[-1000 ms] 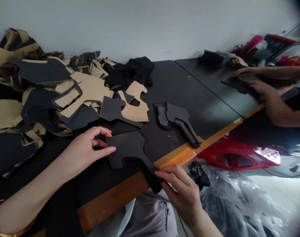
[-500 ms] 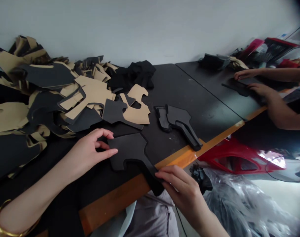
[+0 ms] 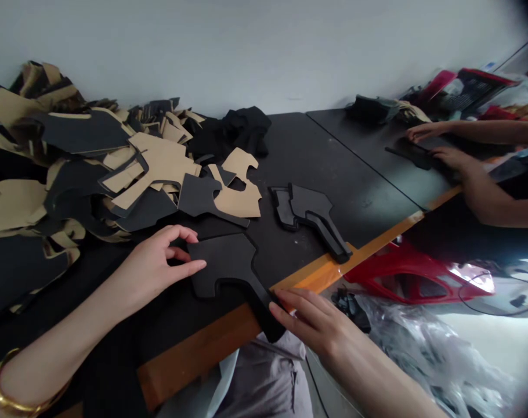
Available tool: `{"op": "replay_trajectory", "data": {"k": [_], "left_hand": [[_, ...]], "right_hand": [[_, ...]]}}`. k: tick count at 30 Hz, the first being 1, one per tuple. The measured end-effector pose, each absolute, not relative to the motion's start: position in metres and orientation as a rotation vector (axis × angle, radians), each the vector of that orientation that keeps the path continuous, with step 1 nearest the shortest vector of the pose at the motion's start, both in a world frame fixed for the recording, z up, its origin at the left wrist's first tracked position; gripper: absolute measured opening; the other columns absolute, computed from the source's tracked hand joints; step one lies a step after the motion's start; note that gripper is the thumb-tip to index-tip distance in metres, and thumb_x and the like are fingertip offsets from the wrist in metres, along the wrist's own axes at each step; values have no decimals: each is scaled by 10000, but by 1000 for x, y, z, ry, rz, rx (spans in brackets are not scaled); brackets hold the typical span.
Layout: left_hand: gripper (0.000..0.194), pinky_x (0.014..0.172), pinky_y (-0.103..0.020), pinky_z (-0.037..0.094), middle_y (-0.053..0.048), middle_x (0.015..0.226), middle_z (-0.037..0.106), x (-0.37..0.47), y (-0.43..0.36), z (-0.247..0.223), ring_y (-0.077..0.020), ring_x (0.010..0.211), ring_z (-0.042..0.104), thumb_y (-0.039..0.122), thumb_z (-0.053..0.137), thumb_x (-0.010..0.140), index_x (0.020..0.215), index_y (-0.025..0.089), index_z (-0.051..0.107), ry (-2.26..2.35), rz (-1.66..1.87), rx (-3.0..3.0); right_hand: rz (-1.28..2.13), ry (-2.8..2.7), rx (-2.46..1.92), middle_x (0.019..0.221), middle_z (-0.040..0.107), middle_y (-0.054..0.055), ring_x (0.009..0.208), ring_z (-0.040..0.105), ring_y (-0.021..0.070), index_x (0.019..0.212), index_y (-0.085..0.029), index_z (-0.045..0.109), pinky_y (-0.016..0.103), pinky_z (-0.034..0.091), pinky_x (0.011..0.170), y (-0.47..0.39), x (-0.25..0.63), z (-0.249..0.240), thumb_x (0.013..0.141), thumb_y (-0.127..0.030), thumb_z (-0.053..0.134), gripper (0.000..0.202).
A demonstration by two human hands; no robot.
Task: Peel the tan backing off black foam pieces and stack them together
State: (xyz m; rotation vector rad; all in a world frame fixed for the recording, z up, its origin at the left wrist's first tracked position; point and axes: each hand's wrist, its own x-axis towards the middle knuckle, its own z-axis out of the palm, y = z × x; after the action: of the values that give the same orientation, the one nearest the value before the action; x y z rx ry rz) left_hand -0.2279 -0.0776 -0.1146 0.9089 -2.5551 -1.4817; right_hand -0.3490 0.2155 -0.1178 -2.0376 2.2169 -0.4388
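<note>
A black, foam-like shaped panel [image 3: 227, 261] with a wide body and a narrow arm lies at the front of the table, the arm jutting past the edge. My left hand [image 3: 177, 255] grips the panel's left edge, thumb on top and index finger at the upper corner. At the narrow arm, my right hand [image 3: 310, 316] pinches the right side with its fingertips; part of the grip is hidden. Two similar black panels [image 3: 311, 203] rest together to the right. Left of and behind my hands is a pile of black and tan foam cutouts [image 3: 159, 159].
Orange-brown tape [image 3: 203, 351] runs along the table's front edge. Bunched black material [image 3: 246, 128] sits by the wall. At right, another person's hands [image 3: 447, 154] work over a dark piece. A red plastic shell [image 3: 403, 276] and clear plastic sheeting [image 3: 438, 348] are below the table.
The fingers of my right hand have shifted slightly along the panel's arm and straightened a little. My left hand keeps its grip. The whole view has moved a little.
</note>
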Motion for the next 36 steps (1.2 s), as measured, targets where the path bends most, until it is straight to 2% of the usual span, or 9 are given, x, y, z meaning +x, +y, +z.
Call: {"op": "replay_trajectory", "data": {"k": [3,7,11,16,23,29,31,33,36], "left_hand": [[451,715,-264,506,3,1204,536,-229,-76,-115,-109,741,615,518,739,668,922,228,507,-2545,-1495,893],[428,718,-269,506,-2,1165,536,-229,-73,-114,-102,720,611,483,744,662,894,212,509,-2511,-1503,857],[378,704,-267,506,-13,1138,533,-229,-71,-112,-100,713,611,429,731,677,890,202,517,-2512,-1507,809],[324,680,-256,508,-22,1102,540,-229,-69,-110,-96,703,605,351,714,672,889,191,535,-2477,-1500,781],[273,714,-259,527,-38,1090,548,-228,-67,-108,-107,744,617,281,679,683,911,187,561,-2499,-1463,720],[239,712,-249,544,-70,1254,538,-228,-77,-91,-124,767,675,343,610,755,932,182,610,-2613,-1573,727],[222,652,-240,547,-75,1169,602,-232,-80,-83,-142,737,679,352,571,773,892,174,627,-2687,-1510,747],[208,546,-223,527,-67,987,657,-237,-79,-74,-167,688,677,348,560,762,854,172,624,-2762,-1442,773],[198,409,-195,441,-26,755,638,-247,-72,-59,-153,504,632,352,543,758,823,177,609,-2911,-1318,846]], "right_hand": [[-435,2251,-2077,1437,434,161,1319,430,264,1416,-143,443,440,495,1004,224,-347,-131,968,-82,326,467],[-642,2303,-2061,1445,437,129,1370,378,222,1434,-185,414,403,470,1048,214,-347,-136,942,-27,333,524],[-786,2465,-1998,1451,429,151,1388,360,221,1502,-114,260,404,462,1065,177,-340,-126,941,-72,391,578],[-584,2375,-2248,1463,388,179,1383,349,291,1370,-9,466,477,440,1064,126,-328,-124,957,-101,375,433],[-423,2360,-2279,1510,291,139,1391,336,297,1420,-43,413,509,411,1078,107,-327,-143,946,-370,507,584],[-354,2373,-2287,1528,243,153,1408,304,300,1446,-45,373,506,389,1097,109,-325,-147,909,-440,556,692],[-353,2371,-2280,1535,228,152,1418,284,294,1455,-46,356,504,379,1107,109,-325,-147,905,-445,562,710],[-363,2365,-2270,1540,219,149,1425,268,289,1460,-49,345,503,368,1116,109,-325,-147,902,-448,565,720],[-397,2348,-2263,1537,226,154,1426,264,291,1460,-52,348,506,363,1118,109,-326,-148,900,-442,571,718]]}}
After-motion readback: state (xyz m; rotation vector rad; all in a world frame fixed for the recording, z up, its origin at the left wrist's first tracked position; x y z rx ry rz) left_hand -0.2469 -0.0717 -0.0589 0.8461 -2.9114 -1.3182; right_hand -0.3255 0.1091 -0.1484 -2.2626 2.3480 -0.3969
